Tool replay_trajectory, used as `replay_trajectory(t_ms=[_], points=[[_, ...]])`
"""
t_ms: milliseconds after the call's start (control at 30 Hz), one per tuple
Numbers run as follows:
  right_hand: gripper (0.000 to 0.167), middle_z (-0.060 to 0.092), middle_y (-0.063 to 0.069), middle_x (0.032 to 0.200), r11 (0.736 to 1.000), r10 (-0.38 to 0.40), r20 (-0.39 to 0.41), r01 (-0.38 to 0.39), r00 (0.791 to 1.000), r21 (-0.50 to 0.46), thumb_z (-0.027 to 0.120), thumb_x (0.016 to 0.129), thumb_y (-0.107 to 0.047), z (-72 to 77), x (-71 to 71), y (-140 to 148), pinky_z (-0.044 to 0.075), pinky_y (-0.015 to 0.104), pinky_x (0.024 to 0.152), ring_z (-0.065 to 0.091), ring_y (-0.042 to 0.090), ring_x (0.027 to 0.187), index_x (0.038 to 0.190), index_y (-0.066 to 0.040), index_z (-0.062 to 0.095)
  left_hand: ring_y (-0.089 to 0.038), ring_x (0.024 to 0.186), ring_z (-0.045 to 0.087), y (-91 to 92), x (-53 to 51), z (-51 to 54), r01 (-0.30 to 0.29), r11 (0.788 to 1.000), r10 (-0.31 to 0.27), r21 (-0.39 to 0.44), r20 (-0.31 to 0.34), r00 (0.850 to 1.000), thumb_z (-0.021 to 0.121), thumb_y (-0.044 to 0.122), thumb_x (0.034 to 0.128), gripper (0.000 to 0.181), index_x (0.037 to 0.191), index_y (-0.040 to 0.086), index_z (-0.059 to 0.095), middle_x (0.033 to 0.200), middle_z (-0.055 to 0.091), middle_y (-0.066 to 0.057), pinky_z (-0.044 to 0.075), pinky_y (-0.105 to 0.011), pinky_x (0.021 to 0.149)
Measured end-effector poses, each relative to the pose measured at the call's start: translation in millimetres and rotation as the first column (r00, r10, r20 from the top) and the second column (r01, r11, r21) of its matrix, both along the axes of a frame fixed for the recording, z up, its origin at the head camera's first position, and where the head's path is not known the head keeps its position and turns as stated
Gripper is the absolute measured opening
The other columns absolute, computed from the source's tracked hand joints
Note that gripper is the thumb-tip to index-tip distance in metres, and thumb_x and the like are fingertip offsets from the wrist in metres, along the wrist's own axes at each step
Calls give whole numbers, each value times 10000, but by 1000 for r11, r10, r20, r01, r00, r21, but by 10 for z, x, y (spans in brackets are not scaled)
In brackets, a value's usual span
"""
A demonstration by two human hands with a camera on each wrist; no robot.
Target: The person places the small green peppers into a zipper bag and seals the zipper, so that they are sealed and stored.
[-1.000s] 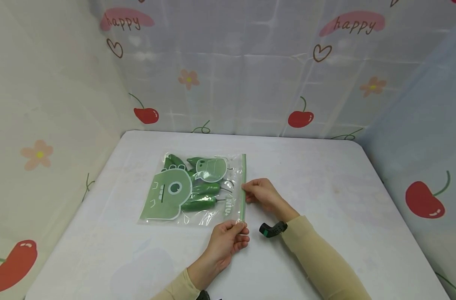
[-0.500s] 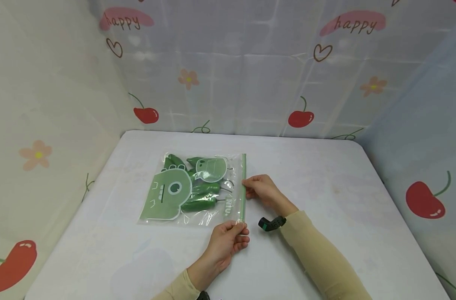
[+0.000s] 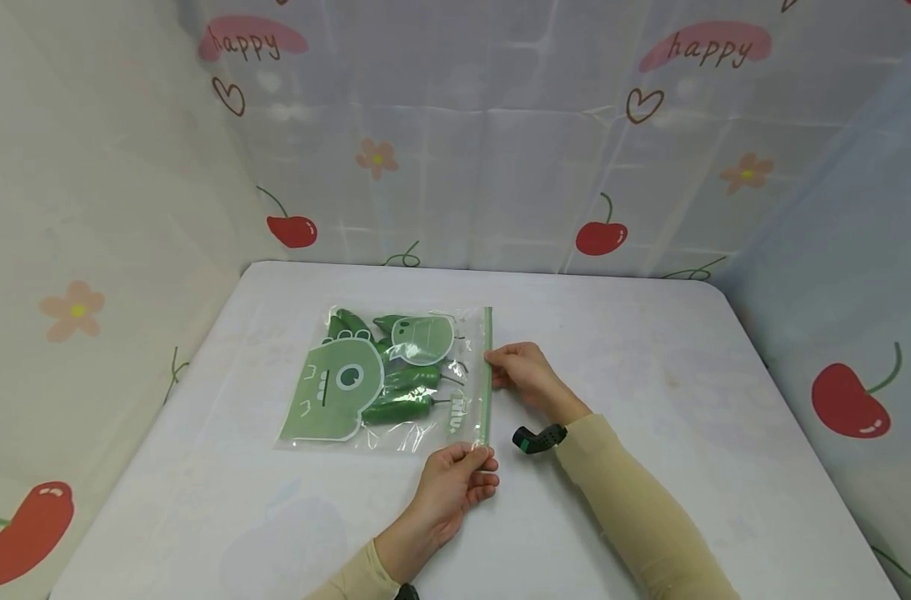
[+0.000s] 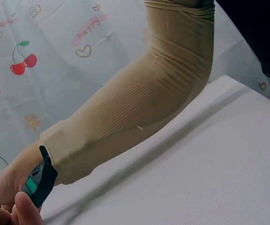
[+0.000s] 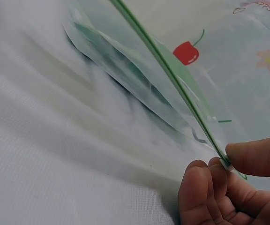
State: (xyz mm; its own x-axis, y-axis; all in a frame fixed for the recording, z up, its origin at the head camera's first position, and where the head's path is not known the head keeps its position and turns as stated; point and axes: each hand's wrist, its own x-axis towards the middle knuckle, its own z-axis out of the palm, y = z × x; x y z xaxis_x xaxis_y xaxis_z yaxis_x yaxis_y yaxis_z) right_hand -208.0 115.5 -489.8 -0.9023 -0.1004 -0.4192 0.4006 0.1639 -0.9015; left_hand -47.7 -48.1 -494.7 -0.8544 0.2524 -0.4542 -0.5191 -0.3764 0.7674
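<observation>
A clear zip bag (image 3: 425, 437) printed with green cartoon monsters lies flat on the table, with several green chili peppers (image 3: 398, 408) inside. Its green zip strip (image 3: 488, 333) runs along the right side. My left hand (image 3: 447, 492) pinches the near corner of that strip between thumb and fingers. Further up the strip, my right hand (image 3: 530, 375) pinches it; in the right wrist view the thumb (image 5: 254, 157) and curled fingers grip the green zip edge (image 5: 172, 79). Only a few left fingertips (image 4: 27, 208) show in the left wrist view, so their hold is hidden there.
The white table (image 3: 650, 375) is bounded by patterned cloth walls (image 3: 485, 150) at the back and both sides. A black wrist device (image 3: 539, 438) sits on the right wrist. The right sleeve (image 4: 121, 108) crosses the left wrist view.
My right hand has slid a short way along the zip strip, away from the body. The left hand and the bag stay where they were.
</observation>
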Motion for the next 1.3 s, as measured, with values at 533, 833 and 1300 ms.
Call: replay_trajectory(t_ms=[533,833,1300], points=[[299,651,32,795,998,-61,17,61,998,27,656,1005,-187,41,-147,-41,558,218,622,623,114,656,1141,77,691,-85,672,676,-10,6,9,7,1000,-7,-6,9,1000,638,150,1017,213,1089,-51,645,832,688,-11,595,-212,634],[291,650,44,816,996,-81,28,80,996,49,646,1015,-201,43,-244,-42,558,223,627,615,121,665,1132,61,690,-85,672,678,-15,12,10,9,1000,-9,-9,8,1000,641,146,1015,202,1081,-45,646,833,689,-13,596,-213,631],[342,662,101,995,994,-86,45,82,995,74,626,1024,-224,48,-418,-28,584,257,721,643,148,757,1214,56,677,-84,678,681,-11,14,-8,14,1000,-13,-8,11,1000,638,153,1019,194,1066,-33,657,832,690,-7,595,-212,630]])
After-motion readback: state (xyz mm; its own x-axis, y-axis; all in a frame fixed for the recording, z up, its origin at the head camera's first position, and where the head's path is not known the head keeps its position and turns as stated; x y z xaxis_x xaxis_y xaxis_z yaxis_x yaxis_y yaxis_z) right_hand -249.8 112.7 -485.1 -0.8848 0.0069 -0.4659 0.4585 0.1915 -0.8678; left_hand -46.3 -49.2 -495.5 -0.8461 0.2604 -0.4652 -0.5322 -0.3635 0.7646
